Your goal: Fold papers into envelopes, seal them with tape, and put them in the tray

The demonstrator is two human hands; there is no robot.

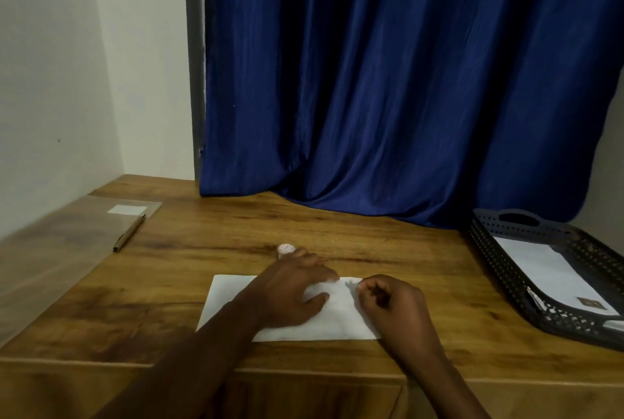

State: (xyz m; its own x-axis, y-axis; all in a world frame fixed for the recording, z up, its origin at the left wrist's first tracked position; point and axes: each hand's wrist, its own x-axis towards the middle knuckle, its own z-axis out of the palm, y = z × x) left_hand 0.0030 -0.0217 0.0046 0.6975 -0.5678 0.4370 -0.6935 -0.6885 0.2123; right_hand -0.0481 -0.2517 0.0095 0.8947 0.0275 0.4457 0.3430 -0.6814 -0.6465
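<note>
Head view caught me sealing: my left hand [297, 287] lay flat on the folded paper [287, 309], my right hand [388, 300] pinched its top edge, apparently laying tape; next it needed pressing down, then the tray [499, 270].

No writing, number or brand can be read anywhere. A small dark square mark sits on the white envelope [553, 280] in the tray [506, 270] at the right of the frame, too small and blurred to make out. The white label [127, 210] at the upper left of the surface [236, 233] looks blank. The folded paper [337, 317] at lower centre shows no print.
</note>
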